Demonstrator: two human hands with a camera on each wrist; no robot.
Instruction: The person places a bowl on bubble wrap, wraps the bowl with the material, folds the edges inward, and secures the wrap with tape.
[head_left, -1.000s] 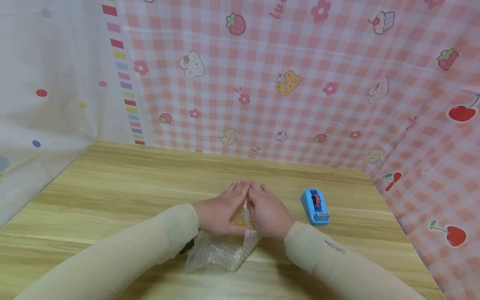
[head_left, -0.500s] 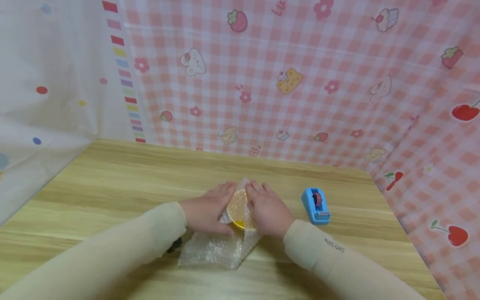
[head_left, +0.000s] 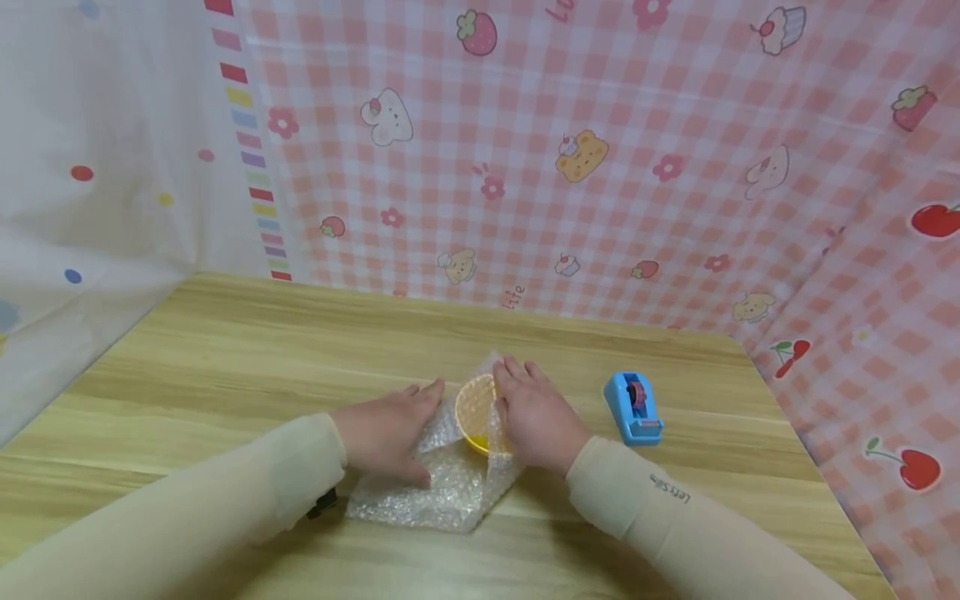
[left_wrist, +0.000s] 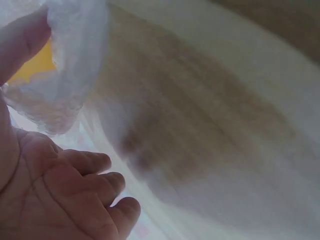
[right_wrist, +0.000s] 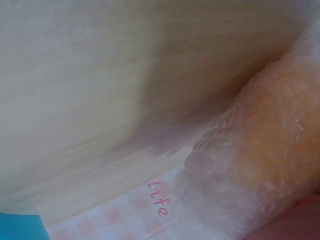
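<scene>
Yellow thing (head_left: 475, 407) sat partly inside bubble wrap (head_left: 450, 493) on the counter (head_left: 300, 350). Left hand (head_left: 384, 433) had loose fingers, thumb at the wrap; right hand (head_left: 540, 417) lay against one side, fingers straight — steady, gentle pressure probably suited a snug fold.

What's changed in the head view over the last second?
Left hand moved left, away from the right hand; their fingertips were together, now there's a gap. That uncovers more of the round yellow item. The bubble wrap's near-left corner shifted left. Unchanged: right hand against the wrap's right side, blue tape dispenser on the table.
</scene>
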